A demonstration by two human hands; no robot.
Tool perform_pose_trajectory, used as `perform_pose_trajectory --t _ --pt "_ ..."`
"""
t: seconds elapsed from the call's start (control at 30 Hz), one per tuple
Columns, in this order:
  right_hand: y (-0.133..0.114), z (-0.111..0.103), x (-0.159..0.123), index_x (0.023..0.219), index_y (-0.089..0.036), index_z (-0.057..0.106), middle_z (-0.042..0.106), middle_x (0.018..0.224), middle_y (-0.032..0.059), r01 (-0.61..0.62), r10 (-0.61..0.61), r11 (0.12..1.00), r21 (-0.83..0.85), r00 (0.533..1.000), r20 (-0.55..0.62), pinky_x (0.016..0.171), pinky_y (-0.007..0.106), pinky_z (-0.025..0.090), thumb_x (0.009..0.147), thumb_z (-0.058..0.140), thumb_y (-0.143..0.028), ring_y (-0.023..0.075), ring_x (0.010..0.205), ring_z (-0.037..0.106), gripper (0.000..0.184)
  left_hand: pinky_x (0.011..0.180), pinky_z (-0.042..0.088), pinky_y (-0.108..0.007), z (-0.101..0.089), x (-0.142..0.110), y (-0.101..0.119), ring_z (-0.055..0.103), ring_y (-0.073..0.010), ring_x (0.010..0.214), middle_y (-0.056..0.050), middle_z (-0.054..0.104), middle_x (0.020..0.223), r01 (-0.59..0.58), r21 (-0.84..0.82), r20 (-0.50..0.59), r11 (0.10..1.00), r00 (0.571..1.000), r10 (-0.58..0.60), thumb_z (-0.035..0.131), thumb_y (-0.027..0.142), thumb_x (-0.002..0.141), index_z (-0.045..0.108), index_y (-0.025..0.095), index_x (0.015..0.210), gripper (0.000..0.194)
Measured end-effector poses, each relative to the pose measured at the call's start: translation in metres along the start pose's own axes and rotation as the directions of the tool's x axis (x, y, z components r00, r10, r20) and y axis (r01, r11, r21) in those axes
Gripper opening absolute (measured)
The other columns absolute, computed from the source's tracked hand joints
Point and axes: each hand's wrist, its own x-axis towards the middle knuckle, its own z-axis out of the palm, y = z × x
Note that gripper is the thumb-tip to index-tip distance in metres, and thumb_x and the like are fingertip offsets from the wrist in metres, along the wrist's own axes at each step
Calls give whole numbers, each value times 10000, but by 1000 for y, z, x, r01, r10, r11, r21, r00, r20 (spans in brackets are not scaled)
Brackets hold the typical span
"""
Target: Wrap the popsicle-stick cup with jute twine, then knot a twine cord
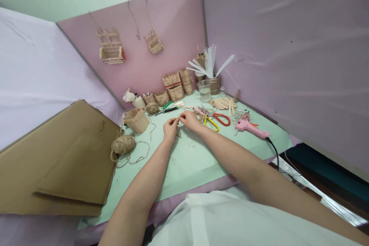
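Over the middle of the table, my left hand (170, 129) and my right hand (189, 120) meet with fingertips pinched. A thin strand that looks like jute twine runs between them; most of it is hidden by the fingers. A short brown scrap (178, 135) lies just below my left hand. Right of my right hand are yellow-handled scissors (211, 123) and red-handled scissors (221, 118), with loose twine around their blades. To the left stand a round container of wooden sticks (137, 120) and a ball of jute twine (123, 144) with its loose end trailing on the table.
A pink glue gun (251, 127) with a black cord lies at the right. Wooden sticks (223, 103), a plastic cup of liquid (205, 91) and green-handled pliers (170, 110) are at the back. Cardboard sheets (69, 161) lean at the left. Small stick baskets (112, 54) hang on the back wall.
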Motion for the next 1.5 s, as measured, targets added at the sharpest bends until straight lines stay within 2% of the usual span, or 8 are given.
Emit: perform_pose_trajectory --t 0.37,0.53,0.6,0.7,0.8,1.03,1.3,1.5 --pt "-3 -3 -2 726 -156 649 621 827 61 8 -9 998 -55 1000 -3 700 245 361 768 554 -188 150 781 536 108 544 387 -204 1 -1 0 517 -94 605 -13 588 660 62 -32 19 998 998 -61 606 294 618 633 133 718 192" --pt "-6 -1 -5 723 -164 599 585 817 47 40 -41 997 -60 999 -21 673 246 342 770 549 -209 147 760 502 82 459 327 -181 2 -2 7 450 -65 506 27 496 563 181 -173 51 968 983 -175 569 232 617 546 147 647 93" --pt "-7 0 -7 722 -164 582 573 811 39 94 -95 995 -37 995 -37 666 243 337 766 539 -193 142 754 491 68 429 303 -178 0 1 11 406 -53 455 41 438 514 284 -246 117 927 958 -263 547 201 631 486 155 597 84" --pt "-9 1 -8 727 -162 568 561 804 29 196 -195 980 26 979 -59 674 235 339 763 524 -170 133 758 481 57 401 287 -175 -6 6 16 351 -37 410 50 370 484 481 -312 278 820 871 -405 512 163 660 415 163 545 151" --pt "-9 0 -8 729 -162 570 563 804 27 217 -210 972 93 975 -77 688 232 346 766 516 -169 128 761 477 66 392 290 -172 -10 8 19 344 -36 408 50 354 483 574 -338 375 746 809 -452 519 161 679 427 162 554 156" --pt "-6 -1 -2 699 -144 606 607 731 17 -32 37 980 195 999 -23 655 222 358 735 570 -187 115 693 502 66 405 304 -164 -4 0 10 408 -43 462 29 470 577 258 -254 224 932 953 -203 674 276 644 561 138 761 214" --pt "-3 -3 2 688 -144 621 624 682 18 -99 99 980 172 995 11 633 223 351 771 531 -153 116 661 516 123 456 303 -183 -2 -2 5 422 -49 497 -2 559 677 109 -123 227 986 971 -79 666 340 645 559 142 793 270" --pt "-3 -2 2 681 -152 595 608 694 20 -93 97 983 158 995 -15 668 235 364 753 517 -135 126 677 509 108 442 213 -217 -2 -4 5 301 -64 434 40 427 488 -12 153 294 988 955 -34 542 367 732 533 155 603 249"
